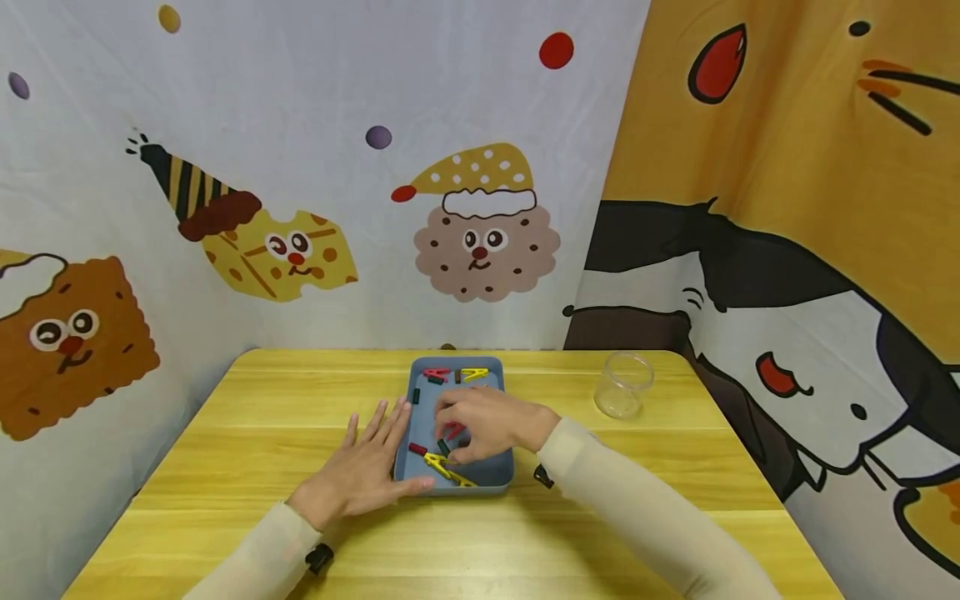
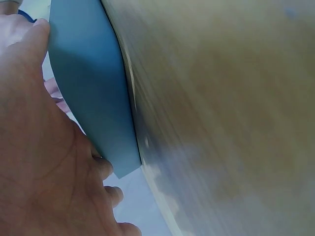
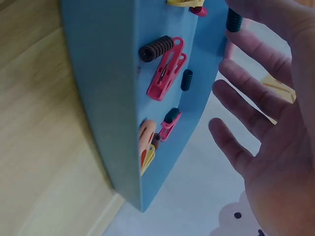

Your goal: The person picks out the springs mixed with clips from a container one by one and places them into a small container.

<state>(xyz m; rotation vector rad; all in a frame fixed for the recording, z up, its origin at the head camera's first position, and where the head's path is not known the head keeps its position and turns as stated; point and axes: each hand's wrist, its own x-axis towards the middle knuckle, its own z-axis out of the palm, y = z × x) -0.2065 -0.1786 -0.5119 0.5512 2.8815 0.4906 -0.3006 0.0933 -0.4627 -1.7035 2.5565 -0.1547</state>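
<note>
Two bare hands work at a blue-grey tray (image 1: 491, 476), which lies on the wooden tabletop (image 1: 262, 417) just in from the middle of its far edge. The left hand (image 1: 363, 467) is spread, its fingers straight along the tray's left side and its thumb reaching over the near left corner. The right hand (image 1: 487, 421) reaches in over the tray's right side, thumb and index fingertip pinching a dark green ribbed cylinder (image 3: 234, 20); its other fingers are parted and bent.

Below this hand lies a red clip (image 1: 454, 431). Toward the tray's near left corner are a dark red cylinder (image 1: 417, 448) and, beside it, two yellow clips (image 1: 437, 463), set end to end on a slant. At the tray's far end lie a pink clip (image 1: 437, 372) and another yellow clip (image 1: 474, 373), with a short brown cylinder (image 1: 457, 377) between them. A small green cylinder (image 1: 416, 397) lies by the left wall.

Well apart from the tray, a clear jar (image 1: 621, 396) stands near the tabletop's far right corner. Beyond the far edge hangs a white cloth (image 1: 330, 100) printed with cartoon faces; an orange one (image 1: 675, 158) hangs to its right.
</note>
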